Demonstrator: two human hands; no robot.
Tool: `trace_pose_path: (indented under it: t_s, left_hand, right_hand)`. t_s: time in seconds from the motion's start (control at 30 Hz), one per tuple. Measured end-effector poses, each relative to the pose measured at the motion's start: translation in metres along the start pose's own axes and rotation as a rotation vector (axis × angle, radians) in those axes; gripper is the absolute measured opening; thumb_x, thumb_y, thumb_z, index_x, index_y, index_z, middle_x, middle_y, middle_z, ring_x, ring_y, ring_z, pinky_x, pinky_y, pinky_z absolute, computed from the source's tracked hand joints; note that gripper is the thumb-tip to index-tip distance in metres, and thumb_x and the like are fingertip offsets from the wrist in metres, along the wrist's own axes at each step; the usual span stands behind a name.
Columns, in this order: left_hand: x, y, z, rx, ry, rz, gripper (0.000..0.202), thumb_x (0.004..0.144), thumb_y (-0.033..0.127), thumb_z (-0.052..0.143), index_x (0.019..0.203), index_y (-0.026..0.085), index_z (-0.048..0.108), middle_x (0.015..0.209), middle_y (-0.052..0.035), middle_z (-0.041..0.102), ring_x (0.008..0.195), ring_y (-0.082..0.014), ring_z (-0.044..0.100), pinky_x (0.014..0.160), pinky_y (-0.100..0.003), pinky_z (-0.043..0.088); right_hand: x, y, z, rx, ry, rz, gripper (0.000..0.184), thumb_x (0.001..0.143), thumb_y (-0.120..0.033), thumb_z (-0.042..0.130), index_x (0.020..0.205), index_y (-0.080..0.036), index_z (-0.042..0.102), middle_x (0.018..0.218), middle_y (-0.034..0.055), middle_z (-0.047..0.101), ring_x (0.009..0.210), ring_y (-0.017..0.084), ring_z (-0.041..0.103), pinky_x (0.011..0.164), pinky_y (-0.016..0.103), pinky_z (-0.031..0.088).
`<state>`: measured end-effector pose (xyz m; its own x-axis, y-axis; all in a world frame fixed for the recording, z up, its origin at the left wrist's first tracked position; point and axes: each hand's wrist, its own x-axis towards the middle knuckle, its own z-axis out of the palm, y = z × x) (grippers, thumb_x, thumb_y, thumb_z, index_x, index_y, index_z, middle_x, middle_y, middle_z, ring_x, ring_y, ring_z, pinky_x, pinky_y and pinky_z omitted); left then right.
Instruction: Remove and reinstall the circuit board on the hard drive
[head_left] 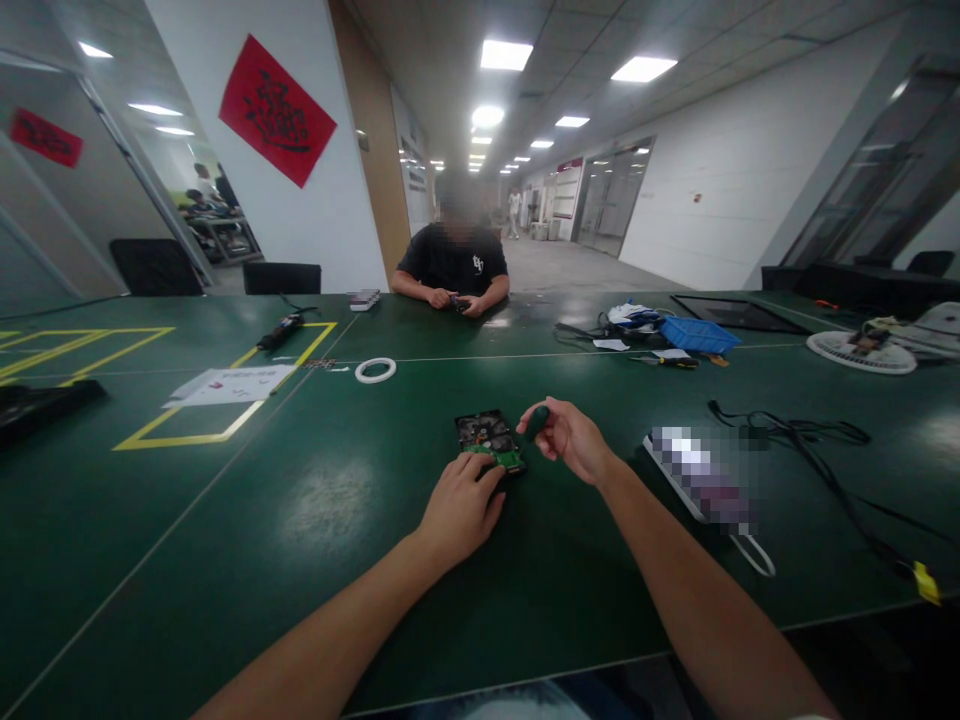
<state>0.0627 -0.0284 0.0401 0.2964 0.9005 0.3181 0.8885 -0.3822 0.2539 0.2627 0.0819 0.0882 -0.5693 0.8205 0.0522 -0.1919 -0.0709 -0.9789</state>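
A hard drive (pixel 486 428) lies on the green table in front of me, its dark metal side and green circuit board facing up. My left hand (pixel 463 500) rests on its near edge, fingers spread over the circuit board and thumb apart. Just right of the drive, my right hand (pixel 568 438) is raised a little above the table. Between its thumb and fingers is a small dark green rounded object (pixel 537 422), which looks like a handle; I cannot make out its other end.
A phone-like device with a strap (pixel 694 475) lies right of my right forearm, near black cables (pixel 817 455). Farther off are a white ring (pixel 375 371), a paper sheet (pixel 232 384), a blue basket (pixel 697 334) and a fan part (pixel 862 350). A person (pixel 454 265) sits opposite.
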Motion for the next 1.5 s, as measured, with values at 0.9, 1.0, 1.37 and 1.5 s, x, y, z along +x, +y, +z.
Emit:
trace_pose_path:
  t_s: [0.9, 1.0, 1.37, 1.5]
  left_hand:
    - [0.000, -0.002, 0.002, 0.005, 0.015, 0.011, 0.039, 0.093, 0.025, 0.058, 0.131, 0.025, 0.063, 0.130, -0.0096, 0.059, 0.121, -0.0306, 0.050, 0.103, -0.047, 0.045]
    - [-0.001, -0.002, 0.002, 0.004, 0.012, 0.013, 0.039, 0.093, 0.026, 0.058, 0.132, 0.024, 0.063, 0.130, -0.0099, 0.059, 0.120, -0.0305, 0.050, 0.103, -0.047, 0.045]
    - [-0.001, -0.003, 0.003, 0.010, 0.020, 0.026, 0.038, 0.094, 0.027, 0.057, 0.132, 0.023, 0.063, 0.129, -0.0107, 0.059, 0.119, -0.0300, 0.051, 0.102, -0.047, 0.045]
    - [0.000, -0.005, 0.004, 0.008, 0.033, 0.025, 0.036, 0.093, 0.026, 0.059, 0.128, 0.024, 0.064, 0.127, -0.0097, 0.059, 0.117, -0.0299, 0.051, 0.101, -0.047, 0.046]
  right_hand:
    - [0.000, 0.000, 0.005, 0.016, 0.069, 0.021, 0.042, 0.091, -0.056, 0.058, 0.104, -0.018, 0.069, 0.093, 0.0069, 0.069, 0.055, 0.010, 0.051, 0.043, 0.023, 0.031]
    - [0.002, 0.003, 0.003, -0.049, 0.088, -0.014, 0.043, 0.090, -0.058, 0.061, 0.102, -0.017, 0.069, 0.088, 0.0057, 0.068, 0.058, 0.010, 0.051, 0.044, 0.022, 0.032]
    - [0.002, 0.006, 0.003, -0.233, 0.180, -0.182, 0.039, 0.090, -0.055, 0.064, 0.110, -0.022, 0.067, 0.073, -0.0018, 0.063, 0.053, 0.009, 0.049, 0.044, 0.021, 0.034]
    - [0.000, 0.011, 0.006, -0.390, 0.207, -0.230, 0.041, 0.088, -0.055, 0.067, 0.111, -0.021, 0.068, 0.068, -0.0023, 0.059, 0.055, 0.010, 0.054, 0.045, 0.021, 0.039]
